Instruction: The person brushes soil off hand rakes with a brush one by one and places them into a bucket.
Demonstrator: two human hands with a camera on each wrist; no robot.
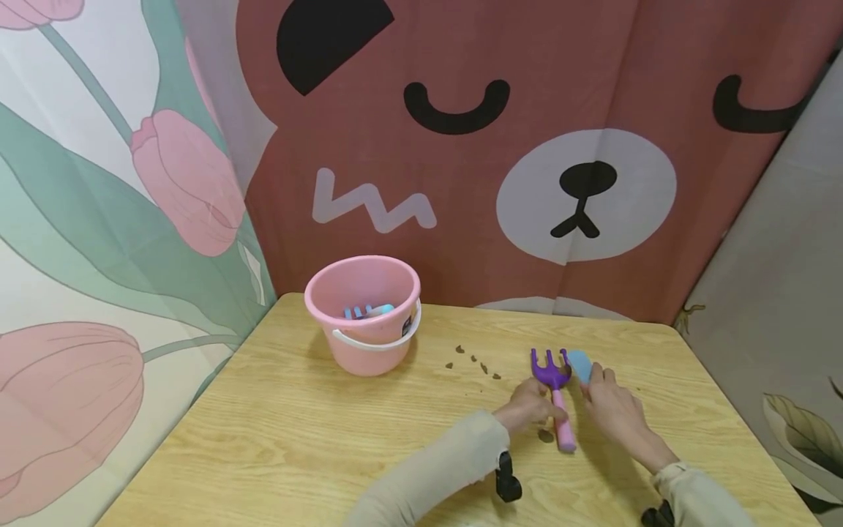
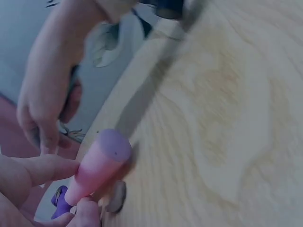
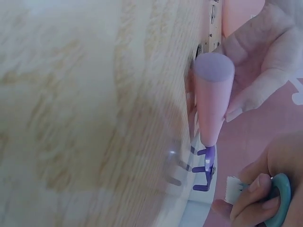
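Observation:
In the head view, a toy hand rake with a purple head point(image 1: 550, 375) and a pink handle point(image 1: 565, 432) is at the right half of the table. My left hand point(image 1: 527, 405) pinches it by the handle between thumb and fingers, as the left wrist view also shows. A brown patch of dirt clings to the purple head. My right hand point(image 1: 615, 411) grips a small light-blue brush point(image 1: 579, 365) against the rake's right side. White bristles point(image 3: 233, 189) and a teal loop handle point(image 3: 280, 202) show in the right wrist view.
A pink bucket point(image 1: 369, 355) with a white handle stands at the back left, blue toy tools point(image 1: 369, 312) inside. Several brown dirt crumbs point(image 1: 484, 367) lie on the wooden table point(image 1: 296, 439); a larger clump point(image 1: 545, 435) sits beside the rake handle. Printed curtains hang behind.

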